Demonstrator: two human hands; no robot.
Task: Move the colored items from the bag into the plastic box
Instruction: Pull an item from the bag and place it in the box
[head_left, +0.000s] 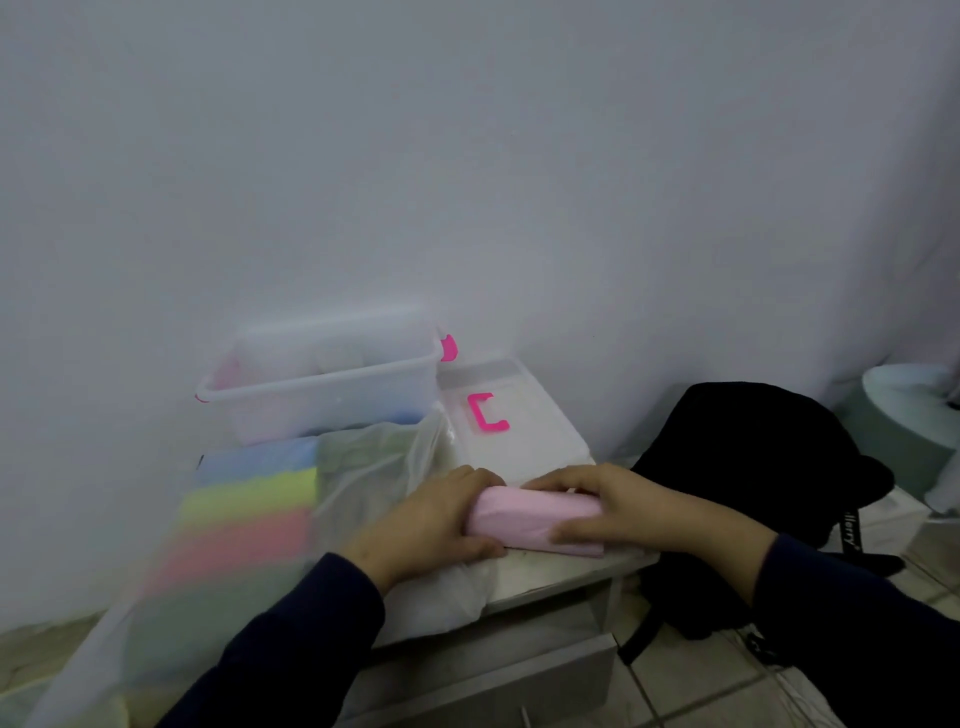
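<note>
Low in the middle of the frame, both hands clamp a pink packet (537, 519) that lies on the near edge of a low table (561, 579): the left hand (431, 519) curls round its left end, and the right hand (597, 506) wraps its right end with the thumb underneath. The clear bag (363, 467) sits just left of the packet, with blue, yellow, pink and green items (244, 519) blurred inside it at lower left. The plastic box (322, 379) stands open behind the bag, left of centre, seemingly with pale items already inside; its lid (511, 415) lies flat to the right. To do this step well, lift the packet level with both ends supported, carry it up and left over the bag's loose mouth without snagging the film, and lower it flat beside what is already in the box.
</note>
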